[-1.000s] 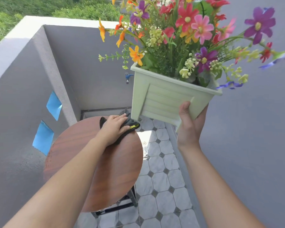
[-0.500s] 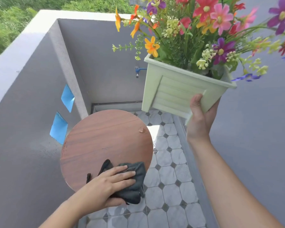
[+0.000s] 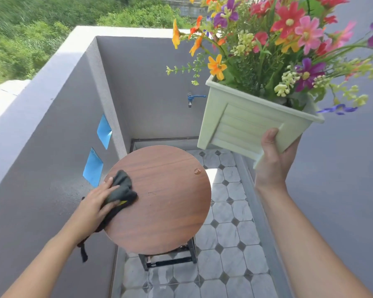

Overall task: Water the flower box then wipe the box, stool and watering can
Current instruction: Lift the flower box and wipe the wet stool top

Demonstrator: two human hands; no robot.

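A round stool [image 3: 166, 203] with a brown wood-grain top stands on the tiled floor. My left hand [image 3: 93, 203] presses a dark grey cloth [image 3: 122, 190] flat on the stool's left edge; part of the cloth hangs over the rim. A small water drop [image 3: 197, 171] sits on the top near its right edge. My right hand [image 3: 274, 160] holds the pale green flower box [image 3: 243, 123] by its lower right corner, lifted and tilted above the stool's right side. Colourful flowers [image 3: 289, 39] fill the box. The watering can is out of view.
Grey walls close in on the left and right. A blue tap [image 3: 192, 98] sticks out of the back wall behind the box. Two blue paper pieces [image 3: 94, 168] are stuck on the left wall. Wet octagonal tiles [image 3: 228, 239] cover the narrow floor.
My left hand slid the cloth from the stool's far edge to its near edge, then round to the left edge. The flower box stays held up in my right hand.
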